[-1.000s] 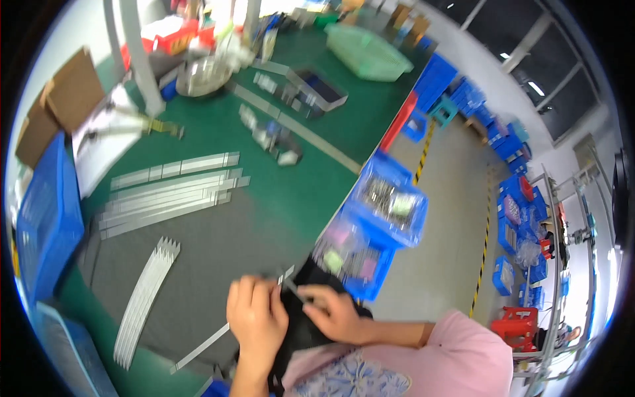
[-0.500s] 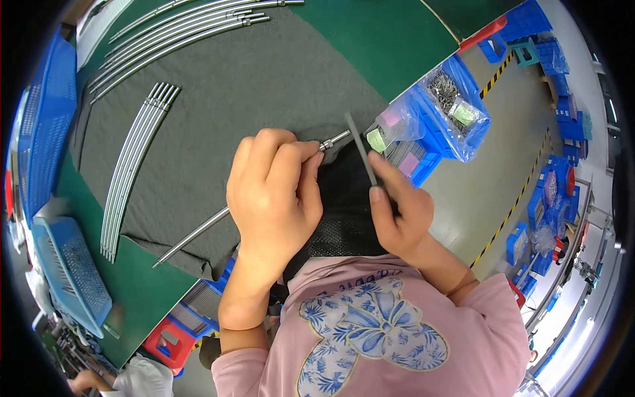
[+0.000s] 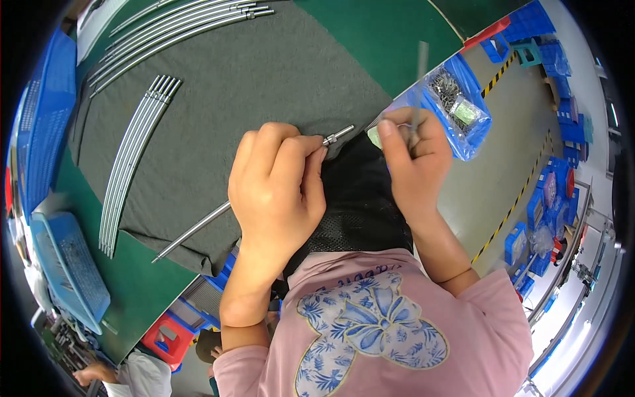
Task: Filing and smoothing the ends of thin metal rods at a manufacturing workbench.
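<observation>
My left hand (image 3: 274,188) is closed around a slim metal rod (image 3: 198,226). The rod slants across my front, its plain end low on the left and its stepped, collared tip poking out past my thumb and forefinger. In my closed right hand (image 3: 423,162) is a thin, flat grey strip (image 3: 423,63), held upright and apart from the rod; it is smeared by motion, so its exact kind does not show. Several similar rods (image 3: 135,162) lie side by side on the grey cloth (image 3: 245,79) to the left, and another row of rods (image 3: 182,43) lies at the far left.
Beyond my right hand, a blue bin (image 3: 485,126) holds small metal parts in clear plastic. Blue baskets (image 3: 99,291) line the left edge of the green table (image 3: 142,301). A red stool (image 3: 169,341) and another person's hand (image 3: 86,376) show at the lower left.
My right hand has moved up and away from the rod's tip, swinging the grey strip to the right and upright. The left hand keeps its hold on the rod, nearly still.
</observation>
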Available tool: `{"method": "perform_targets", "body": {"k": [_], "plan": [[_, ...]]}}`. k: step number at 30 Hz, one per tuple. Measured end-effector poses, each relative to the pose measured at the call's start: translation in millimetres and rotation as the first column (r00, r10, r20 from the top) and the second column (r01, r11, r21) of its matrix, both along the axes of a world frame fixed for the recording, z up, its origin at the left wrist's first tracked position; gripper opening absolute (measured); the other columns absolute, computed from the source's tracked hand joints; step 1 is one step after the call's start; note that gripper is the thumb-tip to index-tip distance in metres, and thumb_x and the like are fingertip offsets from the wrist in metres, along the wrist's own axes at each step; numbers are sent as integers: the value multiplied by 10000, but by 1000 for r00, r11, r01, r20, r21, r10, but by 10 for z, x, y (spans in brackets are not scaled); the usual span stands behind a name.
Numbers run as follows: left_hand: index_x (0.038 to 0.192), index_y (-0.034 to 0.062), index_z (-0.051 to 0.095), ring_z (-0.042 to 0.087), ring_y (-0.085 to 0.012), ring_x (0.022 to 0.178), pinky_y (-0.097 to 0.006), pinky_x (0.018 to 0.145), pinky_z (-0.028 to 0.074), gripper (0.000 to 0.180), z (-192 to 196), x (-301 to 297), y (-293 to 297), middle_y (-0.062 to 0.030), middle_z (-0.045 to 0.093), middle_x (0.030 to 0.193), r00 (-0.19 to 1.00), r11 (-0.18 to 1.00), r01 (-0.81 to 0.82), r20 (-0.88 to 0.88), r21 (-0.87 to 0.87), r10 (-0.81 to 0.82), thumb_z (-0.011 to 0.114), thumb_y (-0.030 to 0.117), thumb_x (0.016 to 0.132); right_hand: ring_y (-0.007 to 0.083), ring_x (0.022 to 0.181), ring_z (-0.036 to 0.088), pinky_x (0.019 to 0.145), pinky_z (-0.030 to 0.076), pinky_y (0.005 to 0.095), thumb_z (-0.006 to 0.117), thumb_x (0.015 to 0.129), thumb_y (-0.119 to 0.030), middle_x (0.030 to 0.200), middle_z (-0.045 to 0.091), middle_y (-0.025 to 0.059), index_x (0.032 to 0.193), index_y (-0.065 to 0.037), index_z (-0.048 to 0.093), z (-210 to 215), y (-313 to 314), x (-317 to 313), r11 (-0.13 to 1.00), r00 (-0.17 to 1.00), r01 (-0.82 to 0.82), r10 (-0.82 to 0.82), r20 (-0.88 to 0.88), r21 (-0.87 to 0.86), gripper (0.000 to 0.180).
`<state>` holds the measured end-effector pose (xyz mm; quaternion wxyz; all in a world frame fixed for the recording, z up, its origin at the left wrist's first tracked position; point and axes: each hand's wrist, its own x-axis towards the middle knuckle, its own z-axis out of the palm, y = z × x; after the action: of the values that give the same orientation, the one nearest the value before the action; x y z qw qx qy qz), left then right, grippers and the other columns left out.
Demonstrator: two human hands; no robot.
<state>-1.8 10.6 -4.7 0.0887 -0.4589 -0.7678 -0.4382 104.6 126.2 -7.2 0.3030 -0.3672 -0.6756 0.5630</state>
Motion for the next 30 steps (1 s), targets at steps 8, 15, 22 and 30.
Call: {"method": "perform_targets", "body": {"k": [8, 15, 22, 30], "plan": [[728, 43, 571, 473, -227, 611, -321, 516, 385, 137, 4, -9, -6, -51, 505, 718, 1000, 1000, -18, -2, -10, 18, 653, -18, 637, 4, 477, 323, 430, 230, 193, 644, 810, -115, 545, 414, -77, 764, -17, 559, -232, 11, 3, 993, 993, 115, -115, -20, 1, 137], [722, 43, 568, 471, -224, 609, -317, 522, 387, 130, 2, 0, -5, -49, 506, 714, 1000, 1000, -8, 12, 20, 7, 654, -11, 640, 20, 441, 403, 401, 301, 200, 695, 742, -114, 484, 457, -10, 729, -28, 583, 24, -208, -228, 918, 989, -149, 134, 65, 367, 142], [714, 45, 569, 472, -223, 613, -316, 527, 389, 125, -11, -8, -23, -46, 507, 718, 1000, 1000, -7, 21, 13, 7, 657, -7, 642, 124, 407, 435, 411, 335, 259, 596, 822, -122, 500, 467, 38, 722, -32, 578, -9, 181, 5, 834, 943, 18, -198, 268, 552, 136], [733, 52, 583, 478, -220, 624, -313, 531, 393, 130, 18, -30, -6, -44, 511, 737, 1000, 999, 14, 19, -37, -13, 663, -3, 647, 221, 489, 534, 491, 412, 291, 421, 913, -125, 567, 528, 107, 716, 3, 512, 59, -225, 205, 917, 905, -394, 399, 145, -64, 252]]}}
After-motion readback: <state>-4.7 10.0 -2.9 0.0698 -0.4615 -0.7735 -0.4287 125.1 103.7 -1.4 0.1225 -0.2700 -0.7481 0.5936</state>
